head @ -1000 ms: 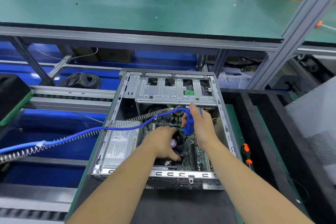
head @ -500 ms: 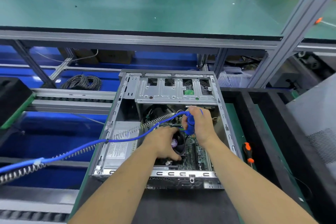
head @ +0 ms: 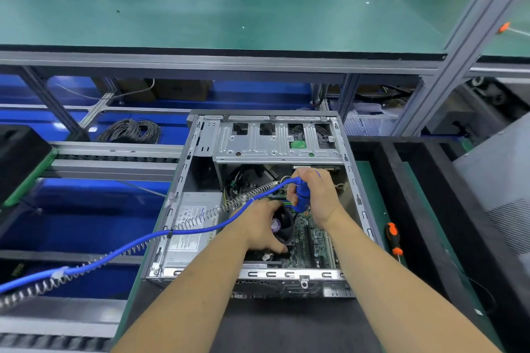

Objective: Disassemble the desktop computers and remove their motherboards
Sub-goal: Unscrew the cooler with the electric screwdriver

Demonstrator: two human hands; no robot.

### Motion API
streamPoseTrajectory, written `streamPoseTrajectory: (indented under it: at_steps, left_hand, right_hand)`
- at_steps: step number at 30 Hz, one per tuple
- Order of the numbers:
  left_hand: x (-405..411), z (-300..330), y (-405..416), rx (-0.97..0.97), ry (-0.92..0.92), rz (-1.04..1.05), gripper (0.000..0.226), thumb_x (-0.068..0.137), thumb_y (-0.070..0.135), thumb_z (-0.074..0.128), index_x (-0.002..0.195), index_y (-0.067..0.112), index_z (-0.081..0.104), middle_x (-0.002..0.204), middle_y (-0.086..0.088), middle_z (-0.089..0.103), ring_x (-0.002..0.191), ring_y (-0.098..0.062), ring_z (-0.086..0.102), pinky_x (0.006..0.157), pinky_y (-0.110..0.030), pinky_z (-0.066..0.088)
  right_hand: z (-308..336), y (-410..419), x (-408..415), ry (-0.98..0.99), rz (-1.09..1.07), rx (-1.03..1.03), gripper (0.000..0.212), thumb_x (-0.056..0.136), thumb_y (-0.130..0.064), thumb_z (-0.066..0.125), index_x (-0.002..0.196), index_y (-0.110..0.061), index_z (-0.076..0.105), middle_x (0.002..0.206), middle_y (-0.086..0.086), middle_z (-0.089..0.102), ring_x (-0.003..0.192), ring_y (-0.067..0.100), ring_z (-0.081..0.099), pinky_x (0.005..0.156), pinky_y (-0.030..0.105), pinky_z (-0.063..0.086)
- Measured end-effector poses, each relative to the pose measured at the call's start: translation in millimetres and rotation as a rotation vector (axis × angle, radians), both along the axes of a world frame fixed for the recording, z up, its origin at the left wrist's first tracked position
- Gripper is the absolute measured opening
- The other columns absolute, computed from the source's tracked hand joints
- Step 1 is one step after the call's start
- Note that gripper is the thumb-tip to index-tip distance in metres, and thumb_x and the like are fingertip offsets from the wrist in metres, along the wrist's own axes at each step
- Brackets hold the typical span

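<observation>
I'm gripping the blue powered screwdriver (head: pixel 301 197) upright in my right hand (head: pixel 318 195), bit pointing down into the one open grey steel desktop case (head: pixel 355 198). My left hand (head: pixel 262 228) is curling round the black cooler fan (head: pixel 284 223), just beside. One green motherboard (head: pixel 314 241) is lying flat beneath both, near the case's right wall.

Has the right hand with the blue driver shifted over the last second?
No. The right hand grips the blue driver at the same spot just below the drive cage, above the motherboard; the slight picture shift looks like camera motion.
</observation>
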State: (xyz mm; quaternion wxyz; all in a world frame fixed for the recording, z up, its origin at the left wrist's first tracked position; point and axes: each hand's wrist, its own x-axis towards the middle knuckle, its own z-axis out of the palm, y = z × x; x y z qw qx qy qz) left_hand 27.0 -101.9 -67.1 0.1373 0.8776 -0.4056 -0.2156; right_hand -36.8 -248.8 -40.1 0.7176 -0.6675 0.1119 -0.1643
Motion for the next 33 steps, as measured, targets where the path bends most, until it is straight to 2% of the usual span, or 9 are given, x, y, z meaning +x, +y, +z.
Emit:
streamPoseTrajectory:
  at_steps: [3,5,7,11,16,19,23,30,33]
  left_hand:
    - [-0.7,0.6,1.0,0.033,-0.034,-0.003,0.094,0.057,0.059,0.086,0.138,0.026,0.050,0.133,0.006,0.058,0.122,-0.020,0.053,0.092,-0.034,0.048]
    - [-0.6,0.0,1.0,0.023,-0.027,-0.005,0.093,0.058,0.058,0.086,0.138,0.026,0.051,0.132,0.005,0.058,0.122,-0.020,0.053,0.089,-0.031,0.046]
    - [-0.9,-0.1,0.5,0.008,-0.006,-0.006,0.093,0.058,0.056,0.087,0.139,0.025,0.051,0.132,0.005,0.058,0.121,-0.019,0.053,0.085,-0.026,0.040]
    - [-0.8,1.3,0.9,0.043,-0.037,-0.005,0.098,0.057,0.060,0.085,0.141,0.028,0.048,0.136,0.005,0.056,0.125,-0.021,0.051,0.098,-0.037,0.048]
    - [-0.8,1.9,0.5,0.063,-0.040,-0.012,0.103,0.057,0.062,0.084,0.145,0.029,0.043,0.140,0.006,0.054,0.128,-0.020,0.049,0.101,-0.040,0.048]
    - [-0.8,1.0,0.0,0.041,-0.038,-0.008,0.099,0.058,0.060,0.085,0.143,0.028,0.046,0.137,0.005,0.055,0.126,-0.020,0.050,0.097,-0.034,0.046]
    - [-0.6,-0.1,0.1,-0.012,0.015,0.008,0.091,0.060,0.052,0.089,0.138,0.023,0.051,0.132,0.005,0.058,0.118,-0.016,0.054,0.080,-0.020,0.033]
    - [-0.3,0.4,0.9,0.012,-0.006,0.006,0.096,0.057,0.058,0.087,0.139,0.024,0.050,0.134,0.005,0.058,0.122,-0.020,0.054,0.092,-0.031,0.045]
    - [0.5,-0.5,0.4,0.007,-0.009,0.003,0.092,0.057,0.058,0.087,0.136,0.024,0.052,0.131,0.005,0.060,0.119,-0.019,0.055,0.089,-0.029,0.044]
  right_hand:
    - [-1.6,0.2,-2.6,-0.015,-0.018,0.022,0.060,0.078,-0.048,0.053,0.068,0.011,0.050,0.054,0.020,0.052,0.051,0.024,0.046,0.057,0.029,0.044]
    - [-1.8,0.5,-3.6,0.002,-0.005,-0.001,0.067,0.078,-0.052,0.053,0.072,0.015,0.049,0.055,0.018,0.054,0.052,0.024,0.047,0.059,0.029,0.045]
    - [-0.7,1.7,-4.9,0.014,0.001,-0.005,0.070,0.077,-0.055,0.053,0.075,0.016,0.050,0.055,0.016,0.054,0.050,0.023,0.047,0.058,0.028,0.045]
    - [1.8,3.1,-5.4,0.009,-0.047,0.013,0.067,0.076,-0.055,0.053,0.073,0.011,0.055,0.055,0.015,0.055,0.054,0.024,0.048,0.058,0.030,0.046]
    - [2.0,3.4,-5.1,0.008,-0.058,0.007,0.068,0.077,-0.053,0.052,0.072,0.014,0.052,0.056,0.014,0.055,0.055,0.024,0.048,0.059,0.030,0.046]
    - [2.3,3.7,-5.3,0.004,-0.045,0.006,0.062,0.076,-0.050,0.050,0.071,0.012,0.047,0.055,0.018,0.052,0.053,0.023,0.045,0.055,0.028,0.044]
    - [1.4,2.6,-3.0,0.006,-0.021,0.025,0.058,0.075,-0.045,0.051,0.069,0.012,0.046,0.052,0.021,0.049,0.048,0.024,0.042,0.055,0.027,0.042]
    - [-3.3,0.2,0.2,-0.010,-0.020,0.041,0.054,0.075,-0.043,0.053,0.069,0.010,0.044,0.055,0.022,0.048,0.046,0.023,0.042,0.053,0.027,0.041]
    - [-4.1,1.6,-1.6,-0.016,-0.034,0.022,0.052,0.077,-0.043,0.051,0.068,0.008,0.044,0.054,0.020,0.050,0.048,0.023,0.042,0.053,0.028,0.041]
